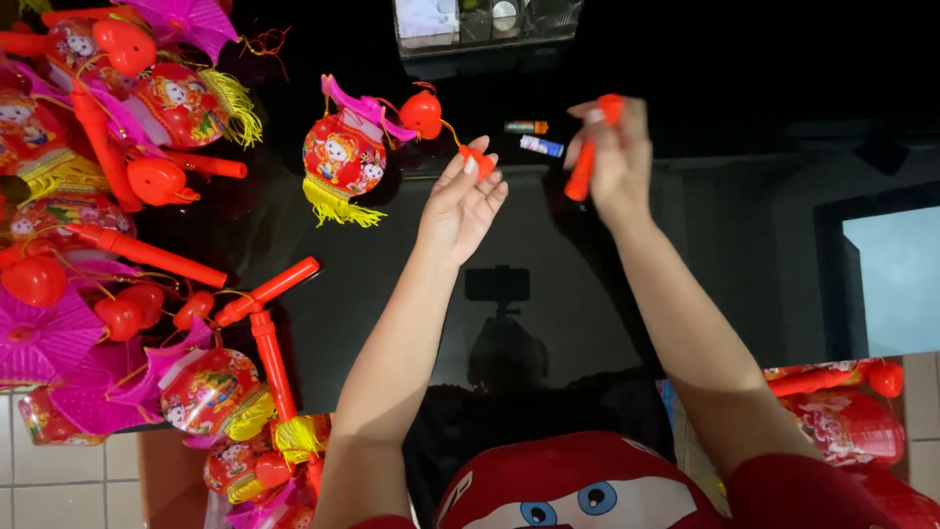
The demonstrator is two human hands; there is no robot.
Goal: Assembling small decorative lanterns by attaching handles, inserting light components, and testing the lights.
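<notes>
Head view is showing the left hand (pixel 460 201) pinching a small red cap (pixel 479 160) at the fingertips, palm mostly open. That cap is trailing a thin cord to a red-and-pink toy lantern (pixel 345 155) lying on the glossy black table (pixel 548 245). The right hand (pixel 615 152) is closing around a red handle stick (pixel 586 162), which is blurring. Risks, as judged: the light pinch is letting the cap slip; any pull is dragging the lantern by its cord; the two small batteries (pixel 534 137) lying just beyond are getting knocked and rolling.
</notes>
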